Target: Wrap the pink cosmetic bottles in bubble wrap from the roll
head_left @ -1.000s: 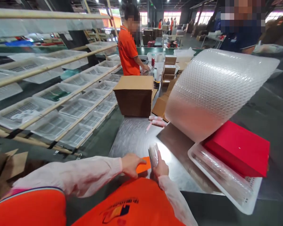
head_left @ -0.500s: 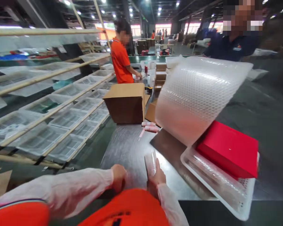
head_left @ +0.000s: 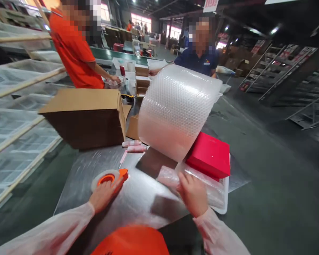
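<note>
Dispenser [head_left: 111, 175] filled my curled left hand [head_left: 102, 197]. My right hand [head_left: 194, 194] pinched a bundle [head_left: 168, 176] near the basket [head_left: 227, 193] — slackness risked dropping it.

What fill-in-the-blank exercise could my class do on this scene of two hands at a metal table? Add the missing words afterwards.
1. The left hand touches a tape dispenser coloured ____.
2. The right hand holds a clear-wrapped bundle near a box coloured ____.
3. That box rests on a tray coloured ____.
4. In the picture, the cardboard stack stands to the ____ of the large bubble wrap.

Missing words: orange; red; white; left.
</note>
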Demonstrator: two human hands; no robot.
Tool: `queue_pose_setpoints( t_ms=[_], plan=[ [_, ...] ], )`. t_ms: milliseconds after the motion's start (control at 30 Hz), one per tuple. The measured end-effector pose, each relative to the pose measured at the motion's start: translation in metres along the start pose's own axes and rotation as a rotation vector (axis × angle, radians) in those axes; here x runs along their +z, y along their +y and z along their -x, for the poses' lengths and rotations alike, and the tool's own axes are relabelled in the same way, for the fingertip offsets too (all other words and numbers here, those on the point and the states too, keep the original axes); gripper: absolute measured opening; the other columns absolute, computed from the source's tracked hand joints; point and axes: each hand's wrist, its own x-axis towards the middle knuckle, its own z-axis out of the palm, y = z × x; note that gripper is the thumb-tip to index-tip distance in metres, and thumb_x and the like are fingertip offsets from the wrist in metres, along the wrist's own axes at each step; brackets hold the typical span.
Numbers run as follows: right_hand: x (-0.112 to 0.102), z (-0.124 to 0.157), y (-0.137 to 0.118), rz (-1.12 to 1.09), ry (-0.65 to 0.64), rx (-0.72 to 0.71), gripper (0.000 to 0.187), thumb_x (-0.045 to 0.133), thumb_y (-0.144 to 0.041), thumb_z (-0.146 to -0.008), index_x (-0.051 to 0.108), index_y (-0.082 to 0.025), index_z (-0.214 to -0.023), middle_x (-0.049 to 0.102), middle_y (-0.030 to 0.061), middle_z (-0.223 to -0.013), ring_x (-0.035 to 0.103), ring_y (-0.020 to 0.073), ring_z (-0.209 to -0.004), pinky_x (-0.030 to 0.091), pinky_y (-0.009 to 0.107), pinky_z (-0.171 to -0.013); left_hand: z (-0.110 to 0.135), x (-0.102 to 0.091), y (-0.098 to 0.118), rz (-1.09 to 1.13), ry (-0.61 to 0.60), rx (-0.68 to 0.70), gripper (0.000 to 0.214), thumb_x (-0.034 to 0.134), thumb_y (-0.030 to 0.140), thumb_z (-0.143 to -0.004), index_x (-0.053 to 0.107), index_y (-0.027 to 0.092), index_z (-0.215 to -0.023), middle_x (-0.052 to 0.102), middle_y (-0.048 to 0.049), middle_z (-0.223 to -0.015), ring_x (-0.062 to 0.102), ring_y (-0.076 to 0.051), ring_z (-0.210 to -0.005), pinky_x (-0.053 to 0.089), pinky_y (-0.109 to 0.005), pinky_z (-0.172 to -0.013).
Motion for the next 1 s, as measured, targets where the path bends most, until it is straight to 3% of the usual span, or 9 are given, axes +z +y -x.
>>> queue_pose_setpoints(
  t_ms=[133, 233, 300, 367, 467, 567, 767, 867, 1000],
  plan=[
    [0.013, 0.001, 0.072, 0.263, 0.007, 0.216, 0.046, 0.057, -0.024, -0.104, 0.064, -0.029, -0.149, 0.068, 0.0148, -0.146, 0.062, 0.0342, -0.129, 0.046, 0.053, -0.108, 0.010, 0.010, 0.001, -0.063, -0.026, -0.003, 0.075, 0.024, -0.001, -0.096, 0.047, 0.020, -0.165, 0.074, -0.0171, -0.118, 0.073, -0.031, -0.112, 0.054, -0.046, -0.105],
    [0.034, -0.001, 0.082, 0.295, -0.033, 0.452, 0.068, 0.067, -0.036, -0.099, 0.049, -0.017, -0.162, 0.055, 0.0230, -0.160, 0.049, 0.0477, -0.143, 0.037, 0.073, -0.113, 0.013, 0.015, -0.010, -0.039, 0.030, -0.028, 0.074, 0.027, 0.001, -0.097, 0.049, 0.023, -0.163, 0.074, -0.0163, -0.119, 0.071, -0.031, -0.114, 0.053, -0.046, -0.107],
    [0.045, -0.005, 0.064, 0.250, 0.037, 0.492, 0.079, 0.065, -0.047, -0.100, 0.042, -0.009, -0.165, 0.043, 0.0271, -0.167, 0.035, 0.0525, -0.153, 0.030, 0.077, -0.117, 0.014, 0.017, -0.024, -0.033, 0.057, -0.072, 0.073, 0.030, 0.002, -0.096, 0.049, 0.022, -0.163, 0.075, -0.0159, -0.120, 0.070, -0.031, -0.116, 0.053, -0.046, -0.108],
    [0.056, -0.015, 0.030, 0.125, 0.056, 0.377, 0.068, 0.054, -0.048, -0.106, 0.049, -0.009, -0.161, 0.044, 0.0249, -0.167, 0.033, 0.0461, -0.157, 0.028, 0.068, -0.125, 0.014, 0.017, -0.039, -0.035, 0.062, -0.137, 0.072, 0.032, 0.004, -0.095, 0.049, 0.021, -0.163, 0.075, -0.0157, -0.122, 0.068, -0.030, -0.119, 0.051, -0.045, -0.110],
    [0.084, -0.047, -0.036, -0.180, -0.196, 0.083, 0.049, 0.041, -0.033, -0.109, 0.064, -0.018, -0.150, 0.064, 0.0151, -0.152, 0.055, 0.0291, -0.143, 0.037, 0.043, -0.126, 0.012, 0.011, -0.054, -0.062, 0.043, -0.234, 0.067, 0.037, 0.009, -0.097, 0.049, 0.017, -0.163, 0.074, -0.0183, -0.128, 0.068, -0.032, -0.124, 0.046, -0.046, -0.116],
    [0.124, -0.091, -0.085, -0.297, -0.392, 0.082, 0.052, 0.046, -0.027, -0.105, 0.059, -0.016, -0.154, 0.058, 0.0137, -0.159, 0.051, 0.0268, -0.150, 0.037, 0.039, -0.128, 0.004, -0.003, -0.055, -0.109, 0.064, -0.279, 0.063, 0.053, 0.022, -0.096, 0.054, 0.015, -0.159, 0.067, -0.0225, -0.146, 0.059, -0.041, -0.140, 0.038, -0.056, -0.124],
    [0.194, -0.134, -0.095, -0.182, -0.440, 0.301, 0.061, 0.040, -0.030, -0.108, 0.043, -0.014, -0.166, 0.033, 0.0172, -0.175, 0.025, 0.0350, -0.165, 0.023, 0.057, -0.133, -0.050, -0.060, -0.037, 0.094, 0.231, 0.010, 0.059, 0.055, 0.023, -0.097, 0.058, 0.020, -0.156, 0.054, -0.0183, -0.164, 0.045, -0.040, -0.156, 0.033, -0.062, -0.132],
    [0.216, -0.131, -0.089, -0.169, -0.458, 0.301, 0.068, 0.041, -0.038, -0.107, 0.034, -0.012, -0.169, 0.025, 0.0174, -0.177, 0.018, 0.0369, -0.166, 0.017, 0.063, -0.134, -0.093, -0.106, -0.018, 0.164, 0.345, 0.212, 0.058, 0.057, 0.027, -0.097, 0.060, 0.021, -0.155, 0.058, -0.0171, -0.160, 0.050, -0.037, -0.153, 0.038, -0.058, -0.131],
    [0.230, -0.125, -0.089, -0.221, -0.459, 0.335, 0.078, 0.048, -0.043, -0.104, 0.026, -0.010, -0.171, 0.020, 0.0173, -0.178, 0.015, 0.0357, -0.167, 0.013, 0.061, -0.136, -0.136, -0.178, 0.027, 0.153, 0.658, 0.515, 0.055, 0.060, 0.058, -0.100, 0.065, 0.036, -0.150, 0.059, -0.0126, -0.160, 0.041, -0.042, -0.158, 0.022, -0.074, -0.132]
  ],
)
